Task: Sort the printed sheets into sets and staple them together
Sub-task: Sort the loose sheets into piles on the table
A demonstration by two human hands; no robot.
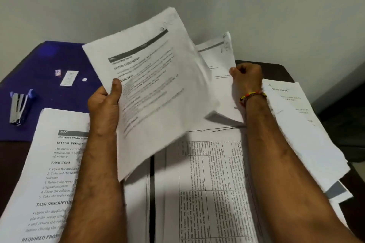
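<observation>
Sheets are up over the middle of the tabletop: your left hand (106,102) pinches one printed sheet (150,85) by its side edge, your right hand (246,77) is curled round another sheet (219,59) behind it. Match the headings before laying either on a pile; the stapler (18,108) waits near the left edge.

Paper-strewn dark table (280,70), purple mat (49,61)

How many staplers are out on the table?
1. The stapler lies on the purple mat at the far left, untouched by either hand. The loose papers could hide another.
</observation>
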